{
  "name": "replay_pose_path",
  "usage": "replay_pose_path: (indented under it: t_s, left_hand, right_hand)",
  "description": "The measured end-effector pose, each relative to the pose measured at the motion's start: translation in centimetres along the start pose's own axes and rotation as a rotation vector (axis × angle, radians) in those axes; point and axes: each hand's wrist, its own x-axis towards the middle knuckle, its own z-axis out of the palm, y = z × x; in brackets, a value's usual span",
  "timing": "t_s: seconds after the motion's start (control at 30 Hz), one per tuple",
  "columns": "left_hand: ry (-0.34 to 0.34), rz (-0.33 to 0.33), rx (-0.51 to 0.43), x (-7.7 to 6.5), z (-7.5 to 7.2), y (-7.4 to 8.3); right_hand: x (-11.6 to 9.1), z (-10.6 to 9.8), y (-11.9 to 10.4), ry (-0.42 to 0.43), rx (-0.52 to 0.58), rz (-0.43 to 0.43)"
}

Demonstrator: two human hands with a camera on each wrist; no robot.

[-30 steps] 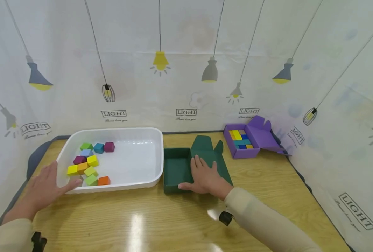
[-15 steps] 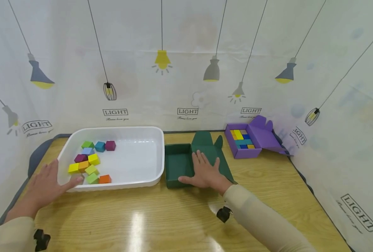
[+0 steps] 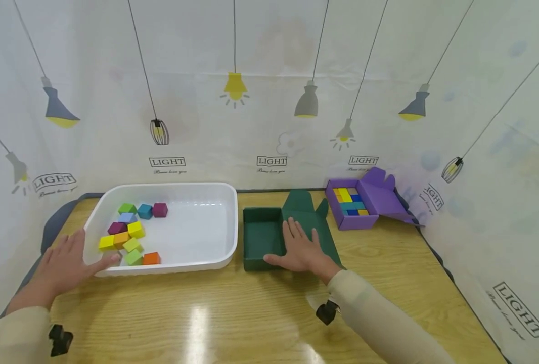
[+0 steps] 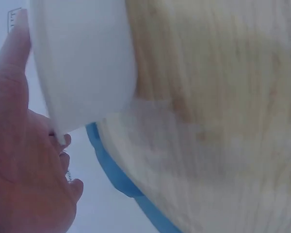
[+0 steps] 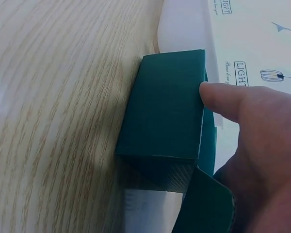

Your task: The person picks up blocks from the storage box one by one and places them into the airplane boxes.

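Observation:
My left hand (image 3: 64,265) rests at the near left corner of a white tray (image 3: 196,235), fingers spread and thumb reaching over the rim. Several coloured wooden blocks (image 3: 136,230) lie in the tray's left half. Beside the tray, a dark green cardboard box (image 3: 262,240) stands with its lid (image 3: 317,222) folded back to the right. Across the box's right side and lid lies my right hand (image 3: 299,250), fingers extended. In the right wrist view, its thumb (image 5: 223,97) touches the top edge of the green box wall (image 5: 165,107). No blocks show inside the green box.
A purple box (image 3: 357,221), its lid (image 3: 383,197) folded out, stands at the back right with several coloured blocks packed inside. A wooden table (image 3: 169,313) carries everything. Behind and at the sides hangs a white lamp-printed sheet (image 3: 196,111).
The green box has shifted slightly back, then right, with my right hand on it, leaving a small gap beside the tray. My left hand stays at the tray corner.

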Motion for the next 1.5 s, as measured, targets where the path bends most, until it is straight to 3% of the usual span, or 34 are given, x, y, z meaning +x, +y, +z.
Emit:
replay_pose_path:
  t_s: [0.17,0.4,0.53,0.63,0.87,1.17,1.5]
  left_hand:
    - [0.048,0.095,0.059,1.5,-1.5,1.6]
    - [-0.025,0.200,0.165,4.2,-3.3,6.9]
    - [-0.076,0.206,0.165,6.1,-3.1,9.4]
    - [-0.110,0.176,0.138,7.4,-2.8,10.4]
    - [-0.188,0.122,0.141,9.2,-2.0,11.1]
    - [-0.078,0.128,0.224,10.7,0.0,12.1]
    - [-0.004,0.167,0.327,10.2,0.3,12.5]
  right_hand:
    - [-0.2,0.0,0.5,0.023,0.021,-0.018]
    - [-0.2,0.3,0.7,0.040,0.001,-0.027]
    - [-0.1,0.4,0.7,0.047,-0.006,-0.022]
    - [-0.1,0.6,0.7,0.043,-0.016,-0.007]
    - [-0.1,0.6,0.3,0.052,-0.005,-0.012]
    - [-0.3,0.6,0.6,0.061,-0.017,-0.019]
    - [-0.4,0.8,0.7,0.070,-0.014,-0.019]
